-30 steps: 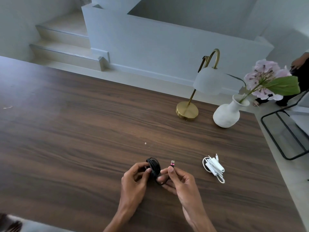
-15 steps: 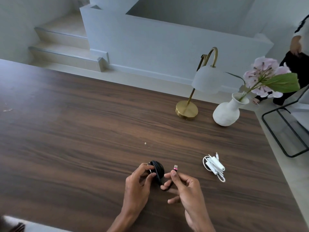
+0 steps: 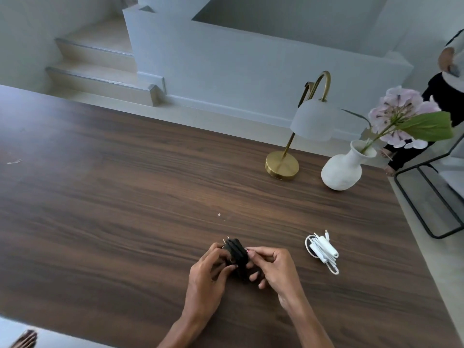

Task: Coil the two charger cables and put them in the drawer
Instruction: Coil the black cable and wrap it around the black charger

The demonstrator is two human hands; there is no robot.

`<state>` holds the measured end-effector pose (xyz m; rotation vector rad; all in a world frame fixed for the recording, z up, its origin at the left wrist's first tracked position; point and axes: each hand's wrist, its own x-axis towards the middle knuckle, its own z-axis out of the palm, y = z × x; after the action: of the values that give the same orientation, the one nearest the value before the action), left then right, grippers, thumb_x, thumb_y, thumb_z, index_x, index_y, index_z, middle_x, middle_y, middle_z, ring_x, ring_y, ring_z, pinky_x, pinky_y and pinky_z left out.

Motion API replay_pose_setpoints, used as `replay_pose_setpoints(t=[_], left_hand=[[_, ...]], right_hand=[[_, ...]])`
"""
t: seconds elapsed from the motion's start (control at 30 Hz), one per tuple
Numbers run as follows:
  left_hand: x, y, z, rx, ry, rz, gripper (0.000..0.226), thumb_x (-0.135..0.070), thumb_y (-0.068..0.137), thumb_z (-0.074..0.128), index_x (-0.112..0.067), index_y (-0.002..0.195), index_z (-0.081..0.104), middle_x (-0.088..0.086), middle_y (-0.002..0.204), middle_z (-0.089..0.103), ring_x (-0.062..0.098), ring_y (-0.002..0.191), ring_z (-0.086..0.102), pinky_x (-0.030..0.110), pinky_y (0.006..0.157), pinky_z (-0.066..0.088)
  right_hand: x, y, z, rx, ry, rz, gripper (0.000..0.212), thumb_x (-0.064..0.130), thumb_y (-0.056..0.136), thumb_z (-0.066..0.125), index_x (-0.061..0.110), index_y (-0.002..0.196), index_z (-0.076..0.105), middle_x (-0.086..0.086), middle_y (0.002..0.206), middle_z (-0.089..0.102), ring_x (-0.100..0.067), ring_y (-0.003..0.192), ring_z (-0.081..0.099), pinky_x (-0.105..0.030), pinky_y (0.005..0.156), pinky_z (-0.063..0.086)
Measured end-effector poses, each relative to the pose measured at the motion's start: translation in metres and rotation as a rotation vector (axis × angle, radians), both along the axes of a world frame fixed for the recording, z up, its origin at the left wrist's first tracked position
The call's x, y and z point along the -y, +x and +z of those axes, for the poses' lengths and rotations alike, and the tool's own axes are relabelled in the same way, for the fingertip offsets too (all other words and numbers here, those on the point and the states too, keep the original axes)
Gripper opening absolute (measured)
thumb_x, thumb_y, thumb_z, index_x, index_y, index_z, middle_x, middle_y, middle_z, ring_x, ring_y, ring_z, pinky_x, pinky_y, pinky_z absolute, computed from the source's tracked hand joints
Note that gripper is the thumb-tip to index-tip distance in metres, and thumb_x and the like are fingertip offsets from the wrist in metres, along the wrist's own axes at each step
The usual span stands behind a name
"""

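Observation:
A black charger with its cable wound around it (image 3: 236,252) is held just above the dark wooden table (image 3: 113,197) near the front edge. My left hand (image 3: 207,275) grips its left side. My right hand (image 3: 272,268) pinches the cable's end against the bundle's right side; the plug tip is hidden by my fingers. A white charger with its cable coiled (image 3: 322,249) lies on the table to the right of my hands, apart from them. No drawer is in view.
A brass lamp with a white shade (image 3: 282,165) and a white vase with a pink flower (image 3: 342,169) stand at the table's back right. A black metal frame (image 3: 431,197) stands beyond the right edge. Another person (image 3: 444,96) stands at the far right.
My right hand has brought the cable's red-tipped plug, which stood free before, in against the black bundle. Both hands have closed tighter around it.

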<state>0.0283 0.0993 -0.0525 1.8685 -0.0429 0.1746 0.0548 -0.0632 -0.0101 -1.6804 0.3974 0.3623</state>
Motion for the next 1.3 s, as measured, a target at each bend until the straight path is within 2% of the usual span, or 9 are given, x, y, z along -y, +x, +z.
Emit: replay_pose_setpoints(t=[0.17,0.33,0.53,0.63,0.77,0.9,1.07,1.17,1.3], left_hand=[[-0.003,0.002,-0.006,-0.073,-0.078,0.02,0.03,0.013,0.08,0.074,-0.014,0.089,0.067,-0.002,0.095,0.074,0.016,0.083,0.076,0.028,0.079,0.063],[-0.003,0.006,-0.008,-0.071,-0.129,0.011,0.033,0.012,0.079,0.076,-0.016,0.092,0.067,-0.001,0.106,0.072,0.018,0.095,0.075,0.031,0.086,0.062],[-0.001,0.013,-0.004,-0.017,-0.106,-0.01,0.038,0.012,0.077,0.077,-0.022,0.091,0.069,-0.008,0.106,0.067,0.018,0.094,0.074,0.032,0.085,0.062],[0.0,0.017,-0.005,-0.013,-0.13,-0.039,0.034,0.011,0.077,0.078,-0.018,0.097,0.074,-0.008,0.111,0.066,0.021,0.101,0.073,0.034,0.087,0.062],[-0.001,0.018,-0.006,-0.049,-0.156,-0.039,0.036,0.007,0.076,0.08,-0.022,0.097,0.076,-0.009,0.115,0.066,0.02,0.105,0.072,0.036,0.09,0.062],[-0.002,0.018,-0.01,-0.056,-0.152,-0.019,0.036,0.006,0.075,0.082,-0.022,0.097,0.077,-0.012,0.116,0.066,0.018,0.106,0.073,0.037,0.09,0.061],[-0.003,0.019,-0.009,-0.049,-0.153,-0.016,0.035,0.006,0.075,0.082,-0.02,0.098,0.077,-0.002,0.115,0.068,0.019,0.104,0.073,0.039,0.088,0.062],[-0.002,0.018,-0.006,-0.032,-0.142,-0.032,0.035,0.005,0.073,0.083,-0.019,0.098,0.077,-0.006,0.114,0.068,0.016,0.104,0.073,0.031,0.088,0.062],[-0.001,0.019,-0.005,-0.018,-0.112,-0.034,0.033,0.004,0.073,0.084,-0.017,0.098,0.077,-0.004,0.114,0.067,0.017,0.102,0.074,0.031,0.086,0.063]], right_hand=[[0.003,0.004,-0.003,-0.001,0.003,-0.001,0.01,0.011,0.086,0.076,0.014,0.094,0.08,-0.01,0.07,0.076,-0.017,0.045,0.065,-0.019,0.031,0.041],[0.003,0.006,0.001,0.036,0.005,-0.011,0.01,0.007,0.084,0.077,0.011,0.092,0.081,-0.013,0.076,0.079,-0.016,0.043,0.063,-0.022,0.035,0.047],[-0.001,0.007,0.001,0.175,-0.239,0.131,0.019,0.004,0.091,0.069,0.017,0.1,0.079,0.004,0.1,0.076,-0.016,0.05,0.07,-0.025,0.044,0.055],[-0.001,0.007,0.002,0.198,-0.305,0.141,0.015,0.006,0.09,0.071,0.017,0.097,0.078,0.002,0.093,0.076,-0.018,0.053,0.073,-0.026,0.044,0.055],[0.006,0.009,0.002,0.165,-0.216,0.054,0.007,0.01,0.08,0.081,0.013,0.079,0.075,-0.007,0.074,0.076,-0.018,0.054,0.073,-0.028,0.043,0.055],[0.005,0.008,-0.006,0.147,-0.154,0.056,0.007,0.007,0.081,0.079,0.011,0.076,0.078,-0.007,0.068,0.075,-0.01,0.06,0.069,-0.028,0.045,0.056],[0.01,0.011,-0.012,0.163,-0.157,0.112,0.018,-0.003,0.087,0.071,0.012,0.088,0.08,-0.002,0.081,0.077,-0.016,0.066,0.071,-0.028,0.054,0.059],[0.009,0.012,-0.012,0.183,-0.178,0.115,0.017,-0.005,0.086,0.07,0.01,0.089,0.079,-0.004,0.08,0.074,-0.009,0.063,0.068,-0.023,0.051,0.057],[0.004,0.011,-0.011,0.234,-0.174,0.131,0.02,-0.008,0.086,0.068,0.009,0.087,0.078,-0.007,0.087,0.068,-0.007,0.065,0.068,-0.023,0.049,0.056]])
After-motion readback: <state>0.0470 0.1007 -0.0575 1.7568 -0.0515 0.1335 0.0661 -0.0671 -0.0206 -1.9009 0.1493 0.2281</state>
